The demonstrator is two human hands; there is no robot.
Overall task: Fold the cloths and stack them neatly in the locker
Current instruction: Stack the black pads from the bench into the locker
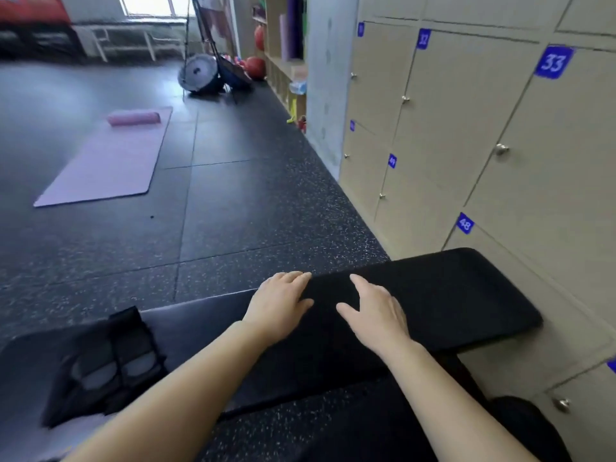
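A black cloth [333, 341] lies spread over a black padded bench [466, 295] in front of me. My left hand [278, 305] rests flat on the cloth's left edge, fingers straight. My right hand [376, 311] lies flat on the cloth a little to the right, fingers spread. A second dark garment with mesh straps and pale pads [106, 365] sits crumpled on the bench at the lower left. Beige lockers [466, 135] with blue number tags line the wall on the right, all doors closed.
A pink yoga mat [106, 161] with a rolled pink towel [133, 118] lies on the dark rubber floor at left. Balls, a balance trainer [200, 73] and shelves stand at the far end. Locker knobs [501, 149] stick out near the bench.
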